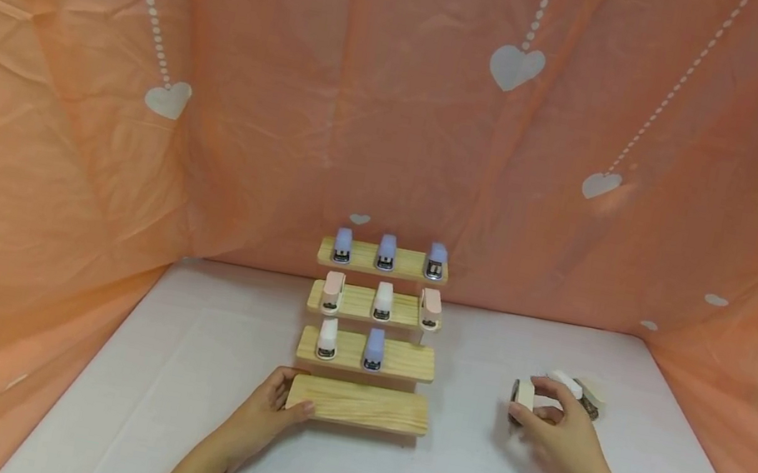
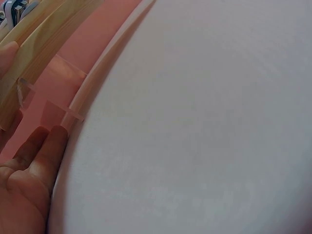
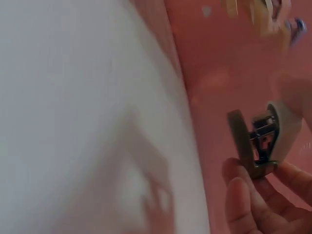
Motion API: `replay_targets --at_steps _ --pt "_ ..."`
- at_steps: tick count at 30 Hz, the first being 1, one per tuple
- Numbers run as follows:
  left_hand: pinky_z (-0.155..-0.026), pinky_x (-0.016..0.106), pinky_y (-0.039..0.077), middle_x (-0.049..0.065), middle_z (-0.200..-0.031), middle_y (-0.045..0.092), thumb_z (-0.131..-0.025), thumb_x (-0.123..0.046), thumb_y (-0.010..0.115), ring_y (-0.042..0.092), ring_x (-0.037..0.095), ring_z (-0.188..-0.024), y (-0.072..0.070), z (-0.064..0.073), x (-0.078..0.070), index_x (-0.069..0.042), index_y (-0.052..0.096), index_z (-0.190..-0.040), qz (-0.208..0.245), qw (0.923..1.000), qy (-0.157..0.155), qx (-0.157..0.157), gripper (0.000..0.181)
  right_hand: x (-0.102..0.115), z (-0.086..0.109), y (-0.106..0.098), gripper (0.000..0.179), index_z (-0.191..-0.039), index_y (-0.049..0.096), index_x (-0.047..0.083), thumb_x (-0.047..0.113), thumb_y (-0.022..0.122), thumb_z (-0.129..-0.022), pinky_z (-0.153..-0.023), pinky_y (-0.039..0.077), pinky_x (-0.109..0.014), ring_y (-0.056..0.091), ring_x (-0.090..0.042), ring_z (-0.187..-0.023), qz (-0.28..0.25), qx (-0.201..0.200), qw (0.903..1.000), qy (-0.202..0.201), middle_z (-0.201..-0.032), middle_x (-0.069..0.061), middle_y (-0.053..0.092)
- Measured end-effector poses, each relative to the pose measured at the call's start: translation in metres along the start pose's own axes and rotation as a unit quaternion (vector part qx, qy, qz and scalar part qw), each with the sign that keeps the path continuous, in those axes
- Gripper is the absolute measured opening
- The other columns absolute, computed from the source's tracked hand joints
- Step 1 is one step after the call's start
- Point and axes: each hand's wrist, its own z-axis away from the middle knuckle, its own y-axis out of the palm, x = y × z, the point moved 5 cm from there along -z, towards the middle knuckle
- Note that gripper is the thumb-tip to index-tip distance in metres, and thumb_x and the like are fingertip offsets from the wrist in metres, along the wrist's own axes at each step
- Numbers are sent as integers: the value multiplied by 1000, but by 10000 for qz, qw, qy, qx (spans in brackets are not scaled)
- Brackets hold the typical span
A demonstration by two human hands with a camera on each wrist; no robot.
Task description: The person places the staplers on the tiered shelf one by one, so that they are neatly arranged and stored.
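A stepped wooden display rack with several boards stands mid-table in the head view. My left hand (image 1: 260, 414) grips the left end of its lowest board (image 1: 372, 407), thumb at the front edge. In the left wrist view, other fingers (image 2: 51, 153) stretch below that board beside clear plastic supports. Out to the right, above the table, my right hand (image 1: 571, 440) holds a cream stapler (image 1: 524, 394) between thumb and fingers. Its open mouth and dark metal inside show in the right wrist view. Just behind this hand lie a white stapler (image 1: 565, 383) and a beige stapler (image 1: 591, 392).
Three purple staplers (image 1: 387, 252) line the top board. Below them, a white stapler (image 1: 383, 301) sits between two pink ones. The third board carries a white stapler (image 1: 327, 339) and a purple stapler (image 1: 374, 349). An orange curtain (image 1: 406, 123) hangs behind the white table (image 1: 201, 340).
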Motion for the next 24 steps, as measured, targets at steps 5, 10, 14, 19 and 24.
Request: replay_targets --at_steps 5,10,14,19,24 --pt "-115 48 21 17 -148 38 -83 -30 77 24 34 -142 1 0 0 -8 43 -130 -12 10000 35 2 62 27 -2 22 72 -138 42 7 34 78 -82 -69 55 -26 63 -14 -90 -436 18 9983 -381 -130 -15 48" --pt "-115 47 20 17 -148 39 -83 -28 77 24 33 -142 1 1 0 -8 43 -130 11 10000 79 29 61 50 -6 42 69 -135 45 11 29 81 -79 -68 56 -26 63 -17 -86 -773 56 9949 -639 -127 -13 50" --pt "-115 47 19 17 -148 39 -83 -28 76 24 33 -142 2 1 0 -8 43 -131 46 9999 98 48 61 66 -10 54 66 -132 48 12 25 83 -78 -70 54 -26 62 -17 -87 -799 11 9921 -969 -124 -11 55" --pt "-116 47 19 18 -149 37 -83 -28 77 23 33 -143 2 1 -1 -8 43 -131 56 9999 84 22 62 86 -12 65 63 -130 51 9 17 84 -77 -79 51 -33 58 -19 -93 -535 -138 9891 -1363 -118 -8 60" --pt "-115 47 20 18 -150 36 -83 -29 77 23 34 -143 1 1 -1 -8 43 -131 19 10000 33 -31 63 121 -4 71 60 -128 52 3 12 82 -77 -80 48 -42 56 -26 -95 -546 -111 9874 -1483 -114 -11 63"
